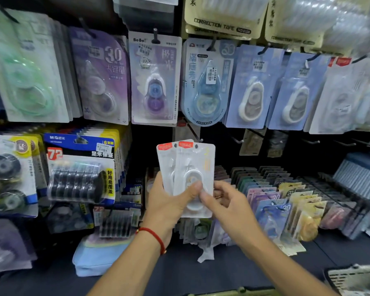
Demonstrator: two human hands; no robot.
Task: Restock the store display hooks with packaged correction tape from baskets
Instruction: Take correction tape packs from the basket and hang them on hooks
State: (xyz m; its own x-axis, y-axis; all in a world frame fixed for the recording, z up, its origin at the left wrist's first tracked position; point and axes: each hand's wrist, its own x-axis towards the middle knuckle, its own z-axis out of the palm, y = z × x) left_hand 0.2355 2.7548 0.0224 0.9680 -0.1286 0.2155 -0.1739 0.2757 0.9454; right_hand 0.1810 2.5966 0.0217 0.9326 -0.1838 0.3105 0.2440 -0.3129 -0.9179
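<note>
Two white correction tape packs point(192, 176) with red corner labels are held upright and fanned, one overlapping the other, just below the lavender pack point(155, 80) hanging on its hook point(155, 36). The left hand point(169, 199), with a red cord bracelet point(156, 238) at its wrist, grips both packs from the left, thumb pressed across the front one. The right hand point(226, 201) pinches the front pack's lower right side with its fingers point(205, 195). Right of the lavender pack hang a blue pack point(205, 86) and periwinkle packs point(252, 88); below and to its right, more packs stand filed in a rack point(291, 189) on the dark shelf point(201, 272)
</note>
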